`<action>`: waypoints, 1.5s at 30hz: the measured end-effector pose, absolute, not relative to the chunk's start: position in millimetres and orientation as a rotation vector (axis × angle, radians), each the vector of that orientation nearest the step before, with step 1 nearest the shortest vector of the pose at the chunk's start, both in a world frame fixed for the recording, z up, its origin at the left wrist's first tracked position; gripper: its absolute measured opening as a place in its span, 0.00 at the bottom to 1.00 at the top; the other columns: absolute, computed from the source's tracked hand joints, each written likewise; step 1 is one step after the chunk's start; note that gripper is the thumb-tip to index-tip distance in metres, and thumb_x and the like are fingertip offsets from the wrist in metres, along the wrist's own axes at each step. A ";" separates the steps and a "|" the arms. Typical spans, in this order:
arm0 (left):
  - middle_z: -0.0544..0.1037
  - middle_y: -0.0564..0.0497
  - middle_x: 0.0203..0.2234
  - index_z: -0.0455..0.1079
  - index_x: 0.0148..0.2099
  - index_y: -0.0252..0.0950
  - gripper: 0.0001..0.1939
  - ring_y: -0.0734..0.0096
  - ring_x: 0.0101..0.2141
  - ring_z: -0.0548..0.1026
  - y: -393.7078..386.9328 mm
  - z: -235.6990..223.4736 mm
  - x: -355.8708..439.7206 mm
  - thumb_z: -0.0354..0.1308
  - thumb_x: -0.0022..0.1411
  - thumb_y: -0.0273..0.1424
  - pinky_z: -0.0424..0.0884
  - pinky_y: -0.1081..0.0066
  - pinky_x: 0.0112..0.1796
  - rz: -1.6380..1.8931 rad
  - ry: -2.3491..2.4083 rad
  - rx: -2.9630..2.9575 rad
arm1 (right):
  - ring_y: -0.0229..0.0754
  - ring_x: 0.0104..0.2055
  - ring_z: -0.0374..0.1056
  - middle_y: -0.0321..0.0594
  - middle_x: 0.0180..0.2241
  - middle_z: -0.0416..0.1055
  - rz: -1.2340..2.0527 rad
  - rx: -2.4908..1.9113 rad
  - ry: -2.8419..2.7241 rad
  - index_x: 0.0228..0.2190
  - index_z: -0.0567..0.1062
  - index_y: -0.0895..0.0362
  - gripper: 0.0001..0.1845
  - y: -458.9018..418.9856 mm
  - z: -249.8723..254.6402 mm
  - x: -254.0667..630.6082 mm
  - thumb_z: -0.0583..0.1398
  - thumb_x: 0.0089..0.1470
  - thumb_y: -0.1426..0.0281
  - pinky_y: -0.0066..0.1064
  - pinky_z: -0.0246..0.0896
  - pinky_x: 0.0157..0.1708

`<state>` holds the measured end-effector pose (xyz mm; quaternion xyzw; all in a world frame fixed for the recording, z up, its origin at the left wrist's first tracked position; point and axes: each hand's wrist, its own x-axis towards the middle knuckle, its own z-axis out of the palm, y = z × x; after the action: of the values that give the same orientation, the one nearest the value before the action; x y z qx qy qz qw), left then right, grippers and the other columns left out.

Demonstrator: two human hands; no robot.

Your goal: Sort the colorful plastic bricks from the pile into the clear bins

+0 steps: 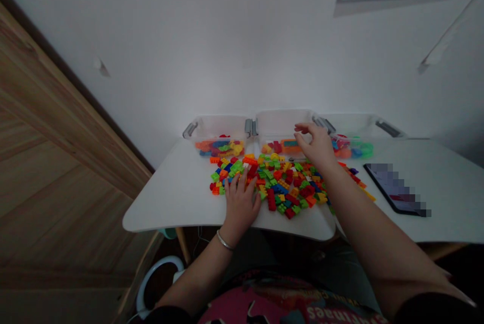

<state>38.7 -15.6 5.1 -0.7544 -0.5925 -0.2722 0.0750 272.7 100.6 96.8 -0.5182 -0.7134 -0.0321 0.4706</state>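
Note:
A pile of small coloured building bricks (282, 182) lies on the white table (177, 198). My left hand (240, 203) rests flat at the pile's near left edge, fingers stretched out among the bricks. My right hand (315, 143) hovers over the far side of the pile, by the middle clear plastic bin (282, 124), with fingers apart and bent; I see nothing held in them. A left clear bin (219, 132) and a right clear bin (359, 129) also hold bricks.
A dark tablet (397, 187) lies on the table to the right. A wall rises right behind the bins. A wooden door fills the left side. A round white object (151, 278) sits on the floor under the table's left edge.

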 end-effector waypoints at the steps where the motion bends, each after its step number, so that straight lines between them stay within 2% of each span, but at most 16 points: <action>1: 0.61 0.45 0.64 0.69 0.58 0.41 0.21 0.48 0.60 0.60 -15.6 5.0 39.0 0.55 0.62 0.33 0.48 0.39 0.61 -0.812 -1.775 -2.263 | 0.47 0.41 0.69 0.45 0.41 0.77 -0.066 -1.243 -1.741 0.44 0.74 0.57 0.17 93.2 94.3 270.2 0.56 0.54 0.63 0.42 0.62 0.47; 9: 0.61 0.44 0.65 0.69 0.58 0.41 0.21 0.48 0.60 0.60 -15.2 4.2 39.4 0.54 0.63 0.34 0.50 0.39 0.60 -0.791 -1.766 -2.268 | 0.49 0.46 0.68 0.43 0.42 0.77 -0.144 -1.359 -1.983 0.40 0.77 0.55 0.12 48.9 55.2 250.6 0.57 0.56 0.65 0.41 0.59 0.48; 16: 0.61 0.45 0.64 0.69 0.58 0.41 0.21 0.48 0.60 0.61 -16.3 5.5 39.9 0.54 0.63 0.34 0.50 0.40 0.60 -0.788 -1.770 -2.261 | 0.53 0.45 0.67 0.45 0.41 0.77 -0.209 -1.651 -2.136 0.38 0.78 0.56 0.13 34.6 35.4 234.8 0.58 0.57 0.62 0.42 0.57 0.45; 27: 0.62 0.45 0.64 0.69 0.57 0.41 0.21 0.48 0.60 0.61 -16.0 5.9 40.1 0.55 0.62 0.34 0.49 0.39 0.61 -0.808 -1.771 -2.263 | 0.51 0.41 0.68 0.45 0.36 0.77 -0.305 -1.701 -2.121 0.35 0.77 0.54 0.10 37.4 23.6 227.8 0.57 0.56 0.65 0.41 0.56 0.42; 38: 0.62 0.45 0.64 0.69 0.57 0.41 0.21 0.49 0.60 0.61 -16.6 5.9 39.4 0.55 0.62 0.34 0.49 0.40 0.61 -0.825 -1.756 -2.263 | 0.49 0.44 0.69 0.43 0.41 0.77 -0.131 -1.462 -1.936 0.39 0.76 0.55 0.11 32.3 27.3 229.5 0.58 0.54 0.66 0.40 0.59 0.47; 45: 0.63 0.45 0.63 0.69 0.57 0.41 0.21 0.48 0.59 0.61 -16.6 5.4 38.5 0.55 0.62 0.33 0.49 0.39 0.60 -0.828 -1.756 -2.274 | 0.47 0.40 0.69 0.44 0.37 0.76 -0.027 -1.309 -1.614 0.37 0.76 0.55 0.13 56.8 58.5 244.4 0.59 0.51 0.62 0.41 0.62 0.46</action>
<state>38.5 -16.6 5.4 -0.7584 -0.5855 -0.2761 0.0757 244.4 56.8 58.5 -0.5430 -0.6692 -0.0110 0.5071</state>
